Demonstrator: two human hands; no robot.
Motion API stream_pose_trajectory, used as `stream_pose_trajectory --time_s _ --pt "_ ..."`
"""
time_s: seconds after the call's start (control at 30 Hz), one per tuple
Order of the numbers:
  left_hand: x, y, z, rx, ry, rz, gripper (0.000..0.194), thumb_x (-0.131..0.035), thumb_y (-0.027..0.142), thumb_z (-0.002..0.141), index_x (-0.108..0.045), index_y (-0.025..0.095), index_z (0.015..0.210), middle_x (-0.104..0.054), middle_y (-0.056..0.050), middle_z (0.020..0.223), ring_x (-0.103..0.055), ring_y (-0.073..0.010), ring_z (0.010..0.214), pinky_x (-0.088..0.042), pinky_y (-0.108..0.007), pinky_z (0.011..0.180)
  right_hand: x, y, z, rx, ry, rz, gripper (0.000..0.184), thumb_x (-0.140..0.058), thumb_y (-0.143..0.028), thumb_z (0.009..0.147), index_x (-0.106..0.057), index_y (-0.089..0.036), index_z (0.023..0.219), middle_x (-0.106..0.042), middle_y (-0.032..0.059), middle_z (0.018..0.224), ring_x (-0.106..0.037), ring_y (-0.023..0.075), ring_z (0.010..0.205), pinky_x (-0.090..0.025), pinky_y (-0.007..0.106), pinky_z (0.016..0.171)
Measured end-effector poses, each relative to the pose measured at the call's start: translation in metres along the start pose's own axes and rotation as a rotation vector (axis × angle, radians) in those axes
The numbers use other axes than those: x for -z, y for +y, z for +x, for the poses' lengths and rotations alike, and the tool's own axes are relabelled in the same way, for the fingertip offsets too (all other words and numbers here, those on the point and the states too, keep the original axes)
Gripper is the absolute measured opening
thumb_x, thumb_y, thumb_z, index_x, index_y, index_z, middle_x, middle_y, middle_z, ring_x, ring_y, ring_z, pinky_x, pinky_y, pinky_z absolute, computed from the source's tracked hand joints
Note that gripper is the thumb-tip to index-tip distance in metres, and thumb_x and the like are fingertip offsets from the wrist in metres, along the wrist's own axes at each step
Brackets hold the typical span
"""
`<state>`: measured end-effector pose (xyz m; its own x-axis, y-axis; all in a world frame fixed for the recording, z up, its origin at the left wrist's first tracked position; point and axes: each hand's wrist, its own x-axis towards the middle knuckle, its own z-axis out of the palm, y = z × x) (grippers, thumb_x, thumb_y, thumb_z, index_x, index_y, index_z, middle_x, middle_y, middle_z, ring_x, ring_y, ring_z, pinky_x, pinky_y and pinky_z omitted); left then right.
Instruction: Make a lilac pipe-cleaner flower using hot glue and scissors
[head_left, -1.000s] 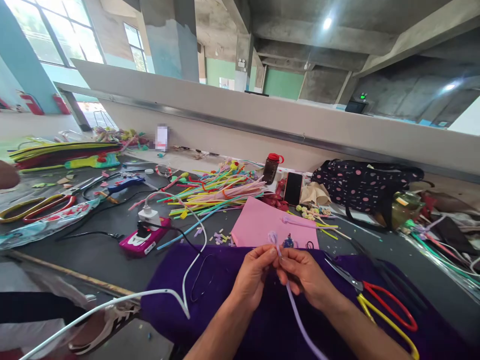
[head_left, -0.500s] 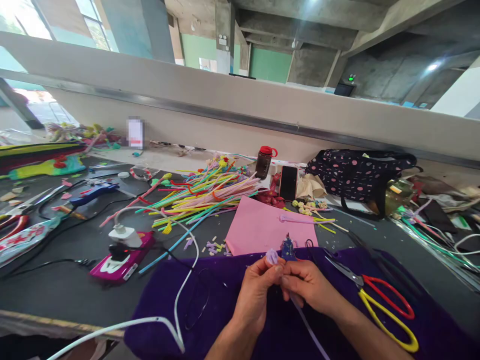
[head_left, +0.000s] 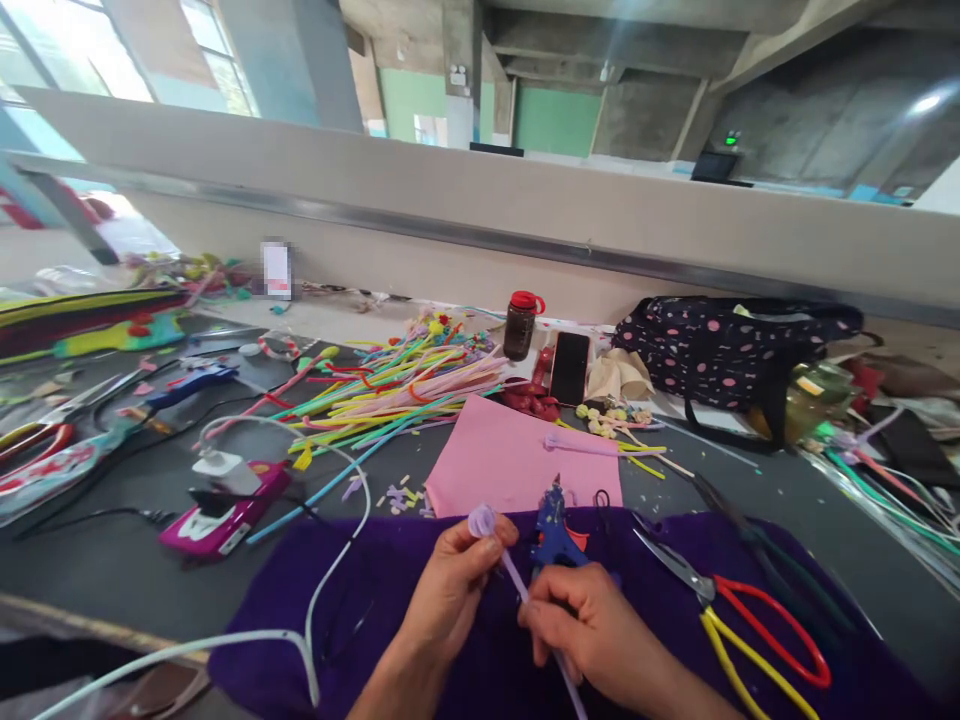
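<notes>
My left hand (head_left: 469,570) pinches the top of a lilac pipe cleaner (head_left: 514,577), just under its coiled, bud-like head (head_left: 481,520). Lower down the same stem, my right hand (head_left: 581,625) is closed around it, and the tail slants down below that hand. Behind the right hand a blue hot glue gun (head_left: 553,530) lies on the purple cloth (head_left: 405,600), partly covered by the fingers. Large scissors (head_left: 709,590) with one red and one yellow handle rest to the right.
A pink sheet (head_left: 487,450) lies beyond my hands, with another lilac piece on it. Left of it spreads a bundle of coloured pipe cleaners (head_left: 390,395). A magenta power strip (head_left: 225,520) and white cable (head_left: 315,590) are at left. A bottle (head_left: 519,335), phone (head_left: 570,370) and patterned bag (head_left: 720,350) stand behind.
My hands were close together at the coiled head; the right hand has slid down the stem, away from the left. The view has shifted, and the glue gun shows more fully.
</notes>
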<state>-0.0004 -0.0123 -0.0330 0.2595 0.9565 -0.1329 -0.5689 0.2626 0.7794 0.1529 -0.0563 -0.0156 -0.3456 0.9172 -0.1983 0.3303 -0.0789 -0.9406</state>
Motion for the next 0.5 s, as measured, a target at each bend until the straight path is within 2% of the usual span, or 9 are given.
stream_pose_trajectory --time_s 0.1,0.27,0.4,0.5 --pt "-0.002 0.001 0.004 -0.053 -0.014 0.011 0.008 -0.067 0.02 0.065 -0.068 0.014 0.07 -0.056 -0.004 0.075 -0.048 -0.0147 0.074 -0.037 -0.023 0.065 0.003 0.002 -0.009 0.05 -0.038 -0.122 0.024 -0.05 -0.024 0.082 -0.058 -0.016 0.062 -0.057 -0.0025 0.05 -0.044 0.0061 0.041 -0.03 0.015 0.04" --pt "-0.005 0.004 0.007 -0.043 -0.064 0.02 0.01 -0.068 0.021 0.064 -0.067 0.013 0.07 -0.055 -0.003 0.07 -0.045 -0.0115 0.064 -0.035 -0.022 0.06 0.001 0.003 -0.009 0.108 -0.054 -0.229 0.025 -0.047 -0.024 0.084 -0.058 -0.016 0.063 -0.06 -0.0013 0.056 -0.053 0.0083 0.049 -0.035 0.016 0.047" --pt "-0.001 0.003 0.003 -0.007 -0.002 -0.111 0.01 -0.069 0.023 0.064 -0.065 0.014 0.068 -0.053 -0.002 0.071 -0.044 -0.009 0.062 -0.034 -0.019 0.053 0.007 0.0 -0.011 0.171 0.023 -0.331 0.025 -0.048 -0.025 0.084 -0.058 -0.017 0.062 -0.057 -0.0024 0.055 -0.051 0.0086 0.051 -0.034 0.017 0.049" --pt "0.001 0.001 -0.001 0.047 0.004 -0.191 0.014 -0.07 0.025 0.063 -0.064 0.014 0.067 -0.051 0.0 0.068 -0.04 -0.0064 0.056 -0.032 -0.017 0.047 0.026 0.0 -0.019 0.299 0.162 -0.446 0.028 -0.045 -0.028 0.085 -0.06 -0.018 0.063 -0.058 -0.0017 0.058 -0.051 0.0097 0.052 -0.035 0.02 0.053"
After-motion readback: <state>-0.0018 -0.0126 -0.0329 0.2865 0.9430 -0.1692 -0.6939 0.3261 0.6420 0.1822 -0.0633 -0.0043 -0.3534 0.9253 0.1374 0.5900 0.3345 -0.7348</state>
